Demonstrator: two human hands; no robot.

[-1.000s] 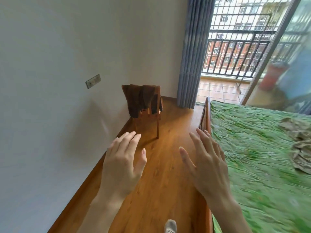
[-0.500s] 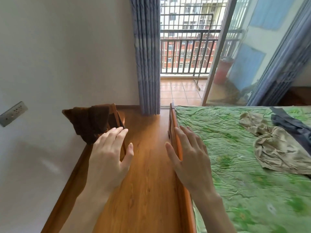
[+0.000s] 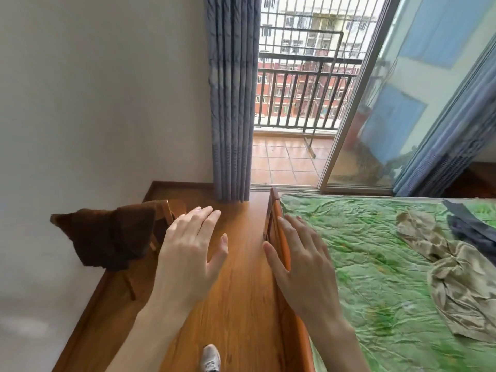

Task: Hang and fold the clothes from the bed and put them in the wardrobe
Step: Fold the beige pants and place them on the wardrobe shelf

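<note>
A crumpled beige garment [image 3: 453,275] lies on the green bedspread [image 3: 370,264] at the right. A dark grey garment [image 3: 472,229] lies just behind it at the right edge. My left hand [image 3: 188,253] hovers open, palm down, over the wooden floor beside the bed. My right hand [image 3: 303,264] is open too, fingers straight, above the bed's wooden side rail [image 3: 276,210]. Neither hand holds anything. No wardrobe is in view.
A wooden chair [image 3: 163,221] draped with a brown cloth [image 3: 112,237] stands against the white wall at the left. A grey-blue curtain [image 3: 233,98] hangs ahead, beside an open sliding glass door [image 3: 389,103] to a tiled balcony. My shoe [image 3: 210,358] shows below.
The view has swung right and moved forward along the bed; the chair has shifted left and nearer, and more of the clothes on the bed show. Both hands stay open and raised.
</note>
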